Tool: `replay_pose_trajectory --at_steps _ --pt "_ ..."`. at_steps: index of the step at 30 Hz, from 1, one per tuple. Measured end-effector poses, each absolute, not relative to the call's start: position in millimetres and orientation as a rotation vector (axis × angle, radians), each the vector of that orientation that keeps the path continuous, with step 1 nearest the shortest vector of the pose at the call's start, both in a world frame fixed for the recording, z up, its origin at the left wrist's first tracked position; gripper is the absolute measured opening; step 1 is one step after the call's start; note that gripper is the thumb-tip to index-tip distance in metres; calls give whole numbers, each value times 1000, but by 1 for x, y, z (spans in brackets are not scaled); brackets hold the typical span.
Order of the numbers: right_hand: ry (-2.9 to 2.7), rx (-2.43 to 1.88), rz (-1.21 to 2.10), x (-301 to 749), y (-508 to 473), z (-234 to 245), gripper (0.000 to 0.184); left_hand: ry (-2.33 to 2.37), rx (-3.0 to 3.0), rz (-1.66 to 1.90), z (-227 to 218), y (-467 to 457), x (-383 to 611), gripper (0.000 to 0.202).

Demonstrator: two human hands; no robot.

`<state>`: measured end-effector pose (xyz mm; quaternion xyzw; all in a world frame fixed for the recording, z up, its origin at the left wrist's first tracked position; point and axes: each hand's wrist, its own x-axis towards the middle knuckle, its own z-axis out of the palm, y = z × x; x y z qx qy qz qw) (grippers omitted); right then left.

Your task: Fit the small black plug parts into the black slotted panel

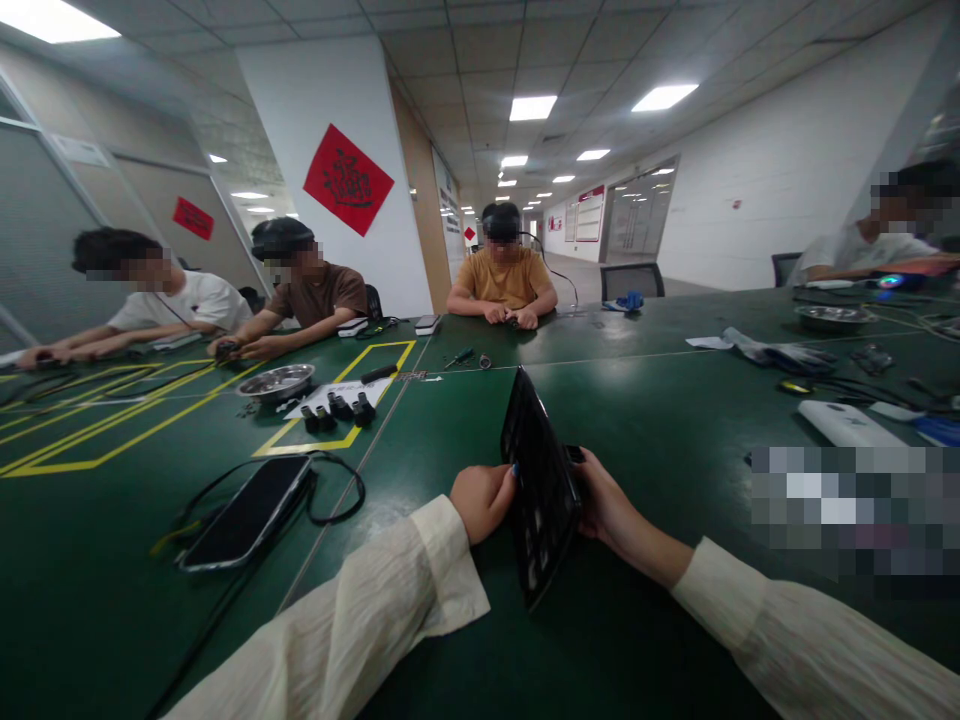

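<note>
Above the green table a thin black tablet-like panel stands on edge between my hands, its dark face tilted partly toward me. My left hand is closed at the panel's left side, with the thumb against it. A small blue spot shows at the thumb tip; I cannot tell what it is. From the right, my right hand grips the panel, its fingers partly hidden behind it. A small dark piece shows at the top of that hand.
A smartphone and a black cable lie to the left. Beyond them are several black cylindrical parts on paper and a metal bowl. A green-handled screwdriver lies further off. A white device sits right. Several people work around the table.
</note>
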<state>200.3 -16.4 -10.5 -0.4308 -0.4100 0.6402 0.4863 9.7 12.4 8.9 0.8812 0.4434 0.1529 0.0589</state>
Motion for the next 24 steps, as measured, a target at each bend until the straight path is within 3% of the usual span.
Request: replay_pose_trajectory --at_steps 24 --pt "-989 -1069 1561 201 -18 -8 41 1315 2658 495 9 13 9 50"
